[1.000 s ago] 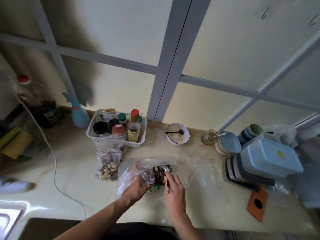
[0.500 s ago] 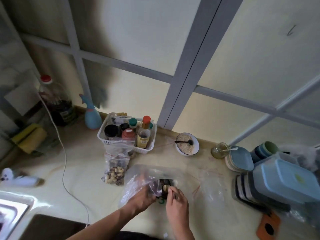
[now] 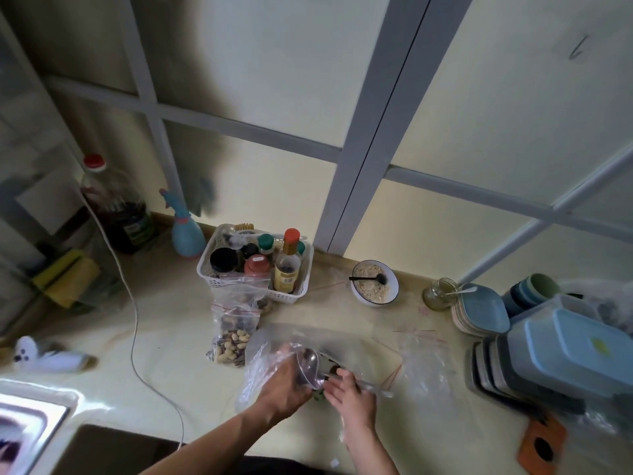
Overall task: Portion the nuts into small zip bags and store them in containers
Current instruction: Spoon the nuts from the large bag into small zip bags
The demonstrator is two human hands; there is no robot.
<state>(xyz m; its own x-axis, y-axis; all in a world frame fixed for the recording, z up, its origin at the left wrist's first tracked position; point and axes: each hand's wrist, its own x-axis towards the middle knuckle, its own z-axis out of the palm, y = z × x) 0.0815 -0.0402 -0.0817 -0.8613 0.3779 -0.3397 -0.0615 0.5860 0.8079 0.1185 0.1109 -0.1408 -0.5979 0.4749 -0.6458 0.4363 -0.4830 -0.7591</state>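
A large clear plastic bag (image 3: 274, 341) with dark nuts inside lies on the counter in front of me. My left hand (image 3: 284, 389) grips its crumpled mouth. My right hand (image 3: 352, 397) holds a clear plastic scoop (image 3: 308, 368) whose bowl sits at the bag's opening, right against my left hand. The nuts under the scoop are mostly hidden. A filled small zip bag of mixed nuts (image 3: 233, 337) stands just left of the big bag. Empty zip bags (image 3: 421, 358) lie flat to the right. Stacked blue lidded containers (image 3: 565, 354) sit at the far right.
A white basket (image 3: 291, 298) of bottles and jars stands behind the nut bag. Further right are a bowl of oats (image 3: 375, 284), a glass jar (image 3: 438, 296), stacked plates (image 3: 479, 311) and cups (image 3: 534, 289). A white cable (image 3: 133, 303) crosses the counter at left; a sink (image 3: 27, 423) is at lower left.
My head has turned, so the whole scene sits further right and lower in view. My hands have stayed together at the big bag's mouth, and the scoop now lies against my left hand.
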